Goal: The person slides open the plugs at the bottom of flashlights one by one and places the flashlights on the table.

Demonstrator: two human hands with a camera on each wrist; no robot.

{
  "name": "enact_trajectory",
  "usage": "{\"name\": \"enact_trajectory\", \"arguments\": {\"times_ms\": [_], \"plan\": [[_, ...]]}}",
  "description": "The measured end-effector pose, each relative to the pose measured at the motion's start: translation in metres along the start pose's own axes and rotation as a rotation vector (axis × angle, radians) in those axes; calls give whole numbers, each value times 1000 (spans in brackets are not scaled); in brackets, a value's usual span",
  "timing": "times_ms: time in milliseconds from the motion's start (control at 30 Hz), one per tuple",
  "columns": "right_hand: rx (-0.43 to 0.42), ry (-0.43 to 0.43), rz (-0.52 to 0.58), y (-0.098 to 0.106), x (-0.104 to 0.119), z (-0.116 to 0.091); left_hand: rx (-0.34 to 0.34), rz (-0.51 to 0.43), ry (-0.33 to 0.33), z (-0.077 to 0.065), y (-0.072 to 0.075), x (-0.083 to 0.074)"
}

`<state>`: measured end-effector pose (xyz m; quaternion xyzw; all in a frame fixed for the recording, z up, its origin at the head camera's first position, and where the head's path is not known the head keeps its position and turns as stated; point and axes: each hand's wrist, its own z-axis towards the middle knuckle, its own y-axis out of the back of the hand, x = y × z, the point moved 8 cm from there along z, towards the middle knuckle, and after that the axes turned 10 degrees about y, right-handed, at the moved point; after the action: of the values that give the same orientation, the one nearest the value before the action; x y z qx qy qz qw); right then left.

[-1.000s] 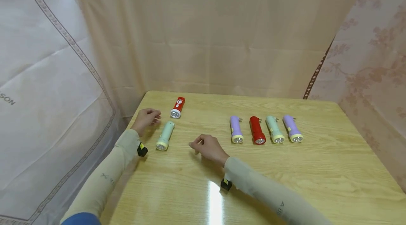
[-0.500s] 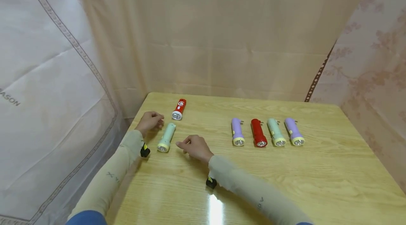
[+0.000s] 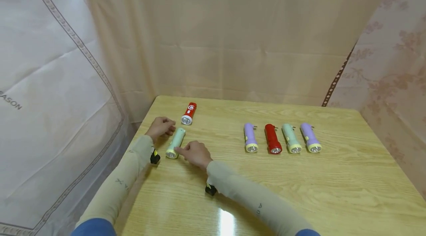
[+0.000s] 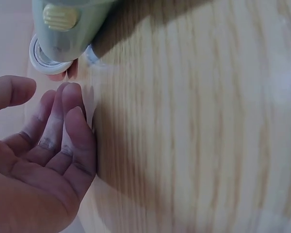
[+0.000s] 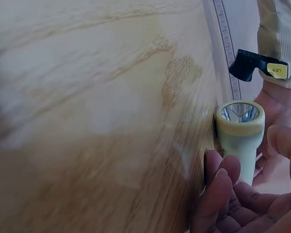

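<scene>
On the left of the table lies a mint green flashlight [image 3: 177, 141] with a pale yellow head. My left hand [image 3: 161, 127] rests beside its tail end, fingers loosely bent and nothing between them; in the left wrist view its thumb [image 4: 12, 92] stands apart from the fingertips, below the flashlight body. From the other side, my right hand [image 3: 195, 153] has its thumb and fingers right at the flashlight's head. The right wrist view shows the yellow head [image 5: 240, 127] upward between thumb and fingers, with a gap on the thumb side. Behind it lies a red flashlight with a white head [image 3: 188, 114].
To the right stands a row of flashlights lying side by side: a purple one [image 3: 250, 138], a red one [image 3: 273, 139], a mint one [image 3: 291, 138] and another purple one [image 3: 310, 138]. Cloth hangings [image 3: 219, 36] enclose the wooden table [image 3: 299, 191].
My right hand has moved left across the table up to the mint flashlight's head. The left hand has shifted only slightly, closer to the tail end. The flashlights stay where they lay.
</scene>
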<state>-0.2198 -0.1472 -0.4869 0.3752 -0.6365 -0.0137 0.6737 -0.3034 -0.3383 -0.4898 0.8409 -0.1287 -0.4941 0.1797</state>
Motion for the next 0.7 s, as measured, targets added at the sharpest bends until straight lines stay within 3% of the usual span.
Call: {"name": "enact_trajectory", "arguments": {"times_ms": [333,700], "plan": [[-27,-32,-65,-9,10,6,29,30,-15,1,-6,0],[-18,-15,14,-11,7,10,117,112,-66,-2,-12,-2]]}}
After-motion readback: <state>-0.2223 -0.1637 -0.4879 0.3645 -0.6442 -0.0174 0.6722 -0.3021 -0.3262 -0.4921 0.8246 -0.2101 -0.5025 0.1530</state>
